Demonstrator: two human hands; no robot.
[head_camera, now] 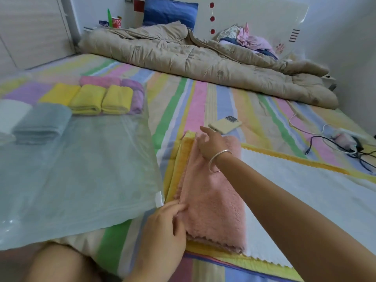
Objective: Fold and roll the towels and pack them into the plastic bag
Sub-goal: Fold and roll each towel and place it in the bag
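A pink fluffy towel [213,198] lies folded into a long strip on the striped bed, on top of a yellow towel [179,161] and a white towel [305,188]. My left hand [164,226] pinches the pink towel's near left edge. My right hand [209,143], with a silver bangle on the wrist, rests with straight fingers on its far end. A clear plastic bag [81,169] lies flat to the left. Inside it sit rolled towels: three yellow [116,99], pink [99,80], purple [137,98], grey [42,123] and white [12,113].
A phone [225,125] lies just beyond the pink towel. Charger cables and a plug [345,143] lie at the right. A beige quilt [203,58] is bunched across the far bed, with a blue pillow [168,12] and clothes [250,37] behind.
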